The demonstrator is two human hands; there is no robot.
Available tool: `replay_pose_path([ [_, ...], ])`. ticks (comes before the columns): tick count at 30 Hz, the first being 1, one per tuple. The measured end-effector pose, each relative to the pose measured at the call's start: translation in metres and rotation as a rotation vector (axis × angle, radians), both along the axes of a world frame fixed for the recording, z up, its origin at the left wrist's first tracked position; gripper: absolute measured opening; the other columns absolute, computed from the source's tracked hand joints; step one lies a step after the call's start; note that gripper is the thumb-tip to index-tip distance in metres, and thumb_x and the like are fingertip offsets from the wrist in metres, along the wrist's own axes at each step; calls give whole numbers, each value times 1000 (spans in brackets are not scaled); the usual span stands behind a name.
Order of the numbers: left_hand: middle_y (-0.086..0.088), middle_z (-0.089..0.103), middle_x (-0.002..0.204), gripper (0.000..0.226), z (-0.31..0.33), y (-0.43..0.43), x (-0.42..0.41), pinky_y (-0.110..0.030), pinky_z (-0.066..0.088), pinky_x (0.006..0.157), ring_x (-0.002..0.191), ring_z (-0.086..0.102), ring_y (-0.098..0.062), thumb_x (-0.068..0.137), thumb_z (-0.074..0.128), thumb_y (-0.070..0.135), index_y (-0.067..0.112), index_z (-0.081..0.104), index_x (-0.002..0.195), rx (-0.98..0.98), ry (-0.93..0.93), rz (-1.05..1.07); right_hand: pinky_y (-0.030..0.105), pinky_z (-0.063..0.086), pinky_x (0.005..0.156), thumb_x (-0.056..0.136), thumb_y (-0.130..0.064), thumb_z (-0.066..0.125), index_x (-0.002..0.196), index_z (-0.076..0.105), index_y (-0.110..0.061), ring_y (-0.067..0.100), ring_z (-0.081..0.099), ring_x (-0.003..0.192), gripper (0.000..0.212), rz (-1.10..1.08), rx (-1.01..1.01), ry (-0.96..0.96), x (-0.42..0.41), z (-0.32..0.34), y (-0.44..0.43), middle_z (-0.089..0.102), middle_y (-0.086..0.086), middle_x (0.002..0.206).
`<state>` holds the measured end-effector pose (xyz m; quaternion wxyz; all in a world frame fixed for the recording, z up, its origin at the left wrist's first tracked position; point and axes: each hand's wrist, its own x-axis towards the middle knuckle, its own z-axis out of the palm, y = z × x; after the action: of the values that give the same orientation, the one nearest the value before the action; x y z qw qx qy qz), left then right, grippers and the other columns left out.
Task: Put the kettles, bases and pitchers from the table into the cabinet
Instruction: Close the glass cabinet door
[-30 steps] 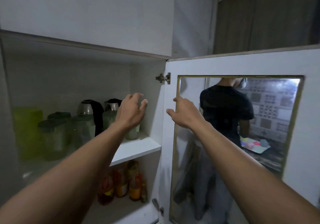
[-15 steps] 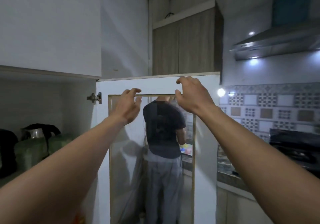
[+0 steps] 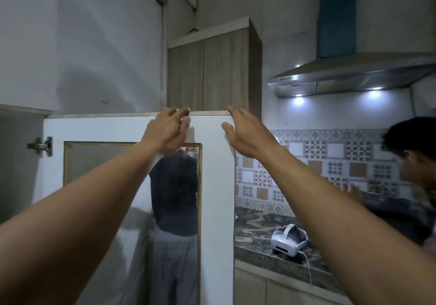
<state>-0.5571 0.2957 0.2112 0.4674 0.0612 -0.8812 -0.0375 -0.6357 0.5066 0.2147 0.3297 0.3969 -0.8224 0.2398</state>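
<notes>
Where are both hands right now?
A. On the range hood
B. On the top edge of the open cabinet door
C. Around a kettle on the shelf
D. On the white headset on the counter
B: the left hand and right hand both reach the top edge of the open cabinet door, fingers at its rim.

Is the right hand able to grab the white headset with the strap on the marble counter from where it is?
Probably not yet. The right hand is raised at the white cabinet door top corner, and the white headset lies well below on the marble counter. Nothing blocks it; it must lower first.

I see small brand lettering on the range hood point(image 3: 286, 78) at right, too blurred to read.
</notes>
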Motion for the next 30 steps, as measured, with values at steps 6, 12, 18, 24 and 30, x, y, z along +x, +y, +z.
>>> replay_pose_path([
  [6,-13,50,142,51,3,9,8,-51,44,101,123,51,-36,104,22,48,20,47,139,30,19,45,40,42,108,109,-27,34,145,49,-8,28,52,131,44,155,-181,3,-1,1,4,56,12,144],
  [12,-12,53,140,51,7,22,45,-46,42,99,122,51,-34,105,21,48,17,47,136,75,24,0,28,43,99,107,-19,37,136,61,-9,22,57,126,39,288,-340,-11,38,6,15,66,8,135],
  [18,-13,66,112,54,10,33,130,-40,43,88,103,58,-33,105,21,48,14,59,121,195,88,-93,35,54,88,103,-18,43,116,73,-11,15,65,103,34,475,-489,-29,127,10,19,74,3,111],
  [24,-1,66,130,63,10,45,241,-31,38,104,122,57,-18,99,23,62,27,70,122,359,167,-164,47,58,90,98,-30,42,117,71,-18,14,72,98,36,739,-545,-198,215,-1,-8,75,-1,107],
  [30,-8,66,130,80,9,43,354,-43,40,105,118,59,-15,95,15,71,19,69,123,445,187,-105,45,57,92,98,-27,43,111,76,-21,14,73,98,35,946,-433,-396,292,-17,-66,77,0,104],
])
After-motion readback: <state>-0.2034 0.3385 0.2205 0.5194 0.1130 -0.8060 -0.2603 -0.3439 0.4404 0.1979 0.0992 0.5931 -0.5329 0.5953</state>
